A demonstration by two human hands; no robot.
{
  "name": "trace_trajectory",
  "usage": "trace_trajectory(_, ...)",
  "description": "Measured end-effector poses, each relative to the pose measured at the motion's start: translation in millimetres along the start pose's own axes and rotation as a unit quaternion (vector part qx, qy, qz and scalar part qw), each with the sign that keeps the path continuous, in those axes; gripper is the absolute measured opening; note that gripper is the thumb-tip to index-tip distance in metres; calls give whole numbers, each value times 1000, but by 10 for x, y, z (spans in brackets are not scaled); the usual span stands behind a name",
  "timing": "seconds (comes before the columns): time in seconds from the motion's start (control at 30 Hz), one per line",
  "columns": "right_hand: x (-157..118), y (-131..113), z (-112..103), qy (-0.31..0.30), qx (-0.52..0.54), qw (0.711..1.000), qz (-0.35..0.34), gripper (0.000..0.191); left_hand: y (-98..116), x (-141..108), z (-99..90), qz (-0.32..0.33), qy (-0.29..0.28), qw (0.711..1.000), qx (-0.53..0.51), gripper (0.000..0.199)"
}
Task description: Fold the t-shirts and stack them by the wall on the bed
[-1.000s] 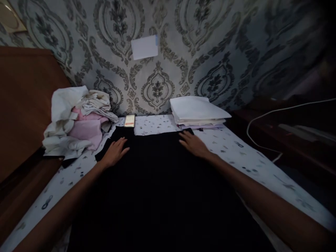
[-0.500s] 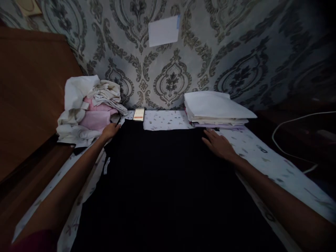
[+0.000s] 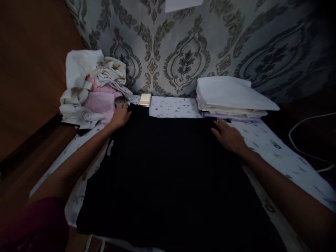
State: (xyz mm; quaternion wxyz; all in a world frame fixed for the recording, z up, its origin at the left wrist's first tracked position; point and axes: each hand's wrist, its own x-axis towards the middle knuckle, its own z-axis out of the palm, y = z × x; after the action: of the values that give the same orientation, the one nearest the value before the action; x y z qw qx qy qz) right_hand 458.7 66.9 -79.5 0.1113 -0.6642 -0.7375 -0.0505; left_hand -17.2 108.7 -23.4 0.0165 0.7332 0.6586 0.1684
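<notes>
A black garment [image 3: 170,168] lies spread out flat in front of me, with a small white tag [image 3: 110,148] at its left side. At its far left corner is my left hand [image 3: 121,115], close to the pink cloth; thumb and fingers look apart at the fabric's edge. My right hand [image 3: 229,135] rests on the far right corner, fingers stretched out and spread over the black cloth. The garment's nearest part runs out of view at the bottom right.
A heap of white and pink clothes [image 3: 101,106] sits at the back left, beside a brown wooden panel [image 3: 31,70]. Folded white cloths [image 3: 231,92] are stacked at the back right. A small blurred box [image 3: 145,99] stands by the patterned wall [image 3: 186,59]. A white cable [image 3: 291,134] hangs at right.
My view has tilted down and shifted a little left, showing more of the garment's near edge. My left hand has come slightly in over the corner; my right hand stays at its corner.
</notes>
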Motion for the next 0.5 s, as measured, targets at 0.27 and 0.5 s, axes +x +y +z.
trace_trajectory(0.27,-115,-219,-276,-7,-44,999,0,43,-69,-1267,-64,137,-105,985,-17,53)
trace_trajectory(0.5,133,-446,-445,-6,-69,988,-136,37,-365,-361,-133,50,-23,997,-59,38)
